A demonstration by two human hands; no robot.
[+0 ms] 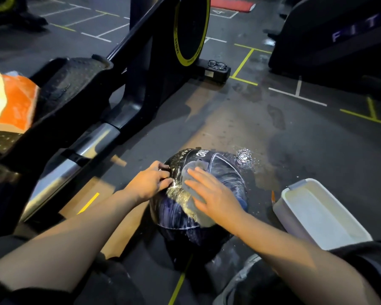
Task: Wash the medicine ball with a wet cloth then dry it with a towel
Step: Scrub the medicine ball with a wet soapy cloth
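Here, one medicine ball (209,190), right hand (216,194) flat on one cloth (190,175), left hand (150,183) fingers curled, gripping ball

wet dark floor (240,119), exercise machine (141,69)

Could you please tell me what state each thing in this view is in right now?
Medicine ball: on the floor, wet and soapy.
Grey cloth: spread on the ball, under the right hand.
Right hand: flat, pressing the cloth.
Left hand: fingers curled, steadying the ball's left side.
White tub: open, right of the ball.
Glasses: unfolded, resting on the machine's base.
Floor: wet in patches.
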